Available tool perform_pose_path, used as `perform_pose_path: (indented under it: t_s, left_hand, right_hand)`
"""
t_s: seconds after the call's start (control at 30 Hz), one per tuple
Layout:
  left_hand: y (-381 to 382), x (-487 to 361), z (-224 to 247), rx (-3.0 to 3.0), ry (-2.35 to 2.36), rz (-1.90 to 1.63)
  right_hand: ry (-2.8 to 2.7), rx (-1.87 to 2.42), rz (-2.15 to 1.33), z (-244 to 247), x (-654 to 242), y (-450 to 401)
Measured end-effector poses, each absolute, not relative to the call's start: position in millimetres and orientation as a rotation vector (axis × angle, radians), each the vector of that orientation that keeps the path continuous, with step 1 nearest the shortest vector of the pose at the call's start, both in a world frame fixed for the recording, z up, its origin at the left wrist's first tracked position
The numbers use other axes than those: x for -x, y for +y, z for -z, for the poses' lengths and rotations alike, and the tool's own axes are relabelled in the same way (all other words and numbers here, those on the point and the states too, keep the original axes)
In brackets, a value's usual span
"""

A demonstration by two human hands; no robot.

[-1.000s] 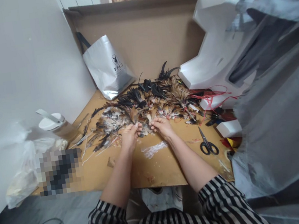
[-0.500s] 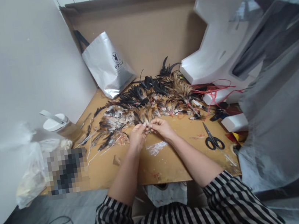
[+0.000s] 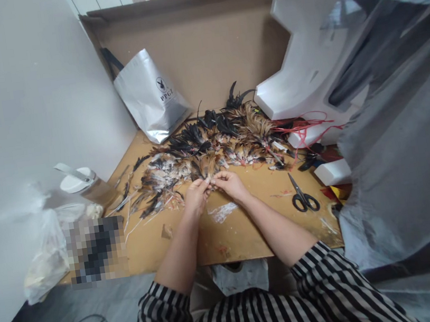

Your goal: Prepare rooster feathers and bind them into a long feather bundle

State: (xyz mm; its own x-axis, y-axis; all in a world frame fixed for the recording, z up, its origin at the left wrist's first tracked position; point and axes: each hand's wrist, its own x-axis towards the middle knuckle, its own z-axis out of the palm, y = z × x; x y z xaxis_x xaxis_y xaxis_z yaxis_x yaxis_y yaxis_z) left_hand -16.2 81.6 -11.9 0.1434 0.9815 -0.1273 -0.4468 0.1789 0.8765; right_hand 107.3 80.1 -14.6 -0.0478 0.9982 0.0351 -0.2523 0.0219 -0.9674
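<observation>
Fingertips of my left hand (image 3: pixel 197 196) and my right hand (image 3: pixel 228 184) meet at the front of a large feather pile. Both pinch the base of a small brown feather bunch (image 3: pixel 208 165), whose tips point away from me. Its lower end is partly hidden by my fingers. Around it lie black feathers (image 3: pixel 193 136), pale fluffy feathers (image 3: pixel 160 166) and tan feathers (image 3: pixel 255 123). Below my hands, a patch of white scraps (image 3: pixel 223 212) lies on the tabletop.
Black-handled scissors (image 3: pixel 304 197) lie to the right, near red strings (image 3: pixel 302 130). White foam (image 3: pixel 298 72) and grey cloth (image 3: pixel 407 134) border that side. A silver bag (image 3: pixel 152 98) stands behind; a lidded container (image 3: pixel 84 184) and plastic bag (image 3: pixel 46 254) are left on the table (image 3: pixel 147 250).
The whole view has shifted slightly, so surroundings sit a little further left. My hands keep pinching the feather bunch, with the fingertips drawn slightly closer together.
</observation>
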Motion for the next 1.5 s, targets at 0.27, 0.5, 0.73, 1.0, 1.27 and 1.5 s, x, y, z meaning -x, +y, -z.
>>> perform_pose_path:
  t_s: [0.27, 0.5, 0.73, 1.0, 1.27, 1.5]
  left_hand:
    - [82.9, 19.4, 13.8, -0.832, 0.869, -1.224]
    - [84.2, 18.9, 16.0, -0.901, 0.914, -1.193]
    - [86.9, 19.9, 21.0, -0.96, 0.931, -1.198]
    - [85.4, 19.8, 23.0, -1.082, 1.033, -1.193]
    - [86.7, 19.3, 23.6, -1.145, 1.045, -1.2]
    - [84.3, 18.2, 20.8, -1.167, 1.036, -1.242]
  right_hand:
    - [-0.903, 1.016, -1.341, 5.0, -113.1, 79.9]
    - [-0.998, 0.985, -1.323, 2.9, -110.4, 77.0]
    - [-1.041, 1.034, -1.328, 4.2, -111.9, 77.7]
    - [-1.159, 1.095, -1.207, 10.1, -112.2, 80.6]
    - [-1.118, 1.081, -1.245, 15.7, -111.4, 82.3]
    - [-1.026, 1.062, -1.355, 10.0, -109.4, 78.6]
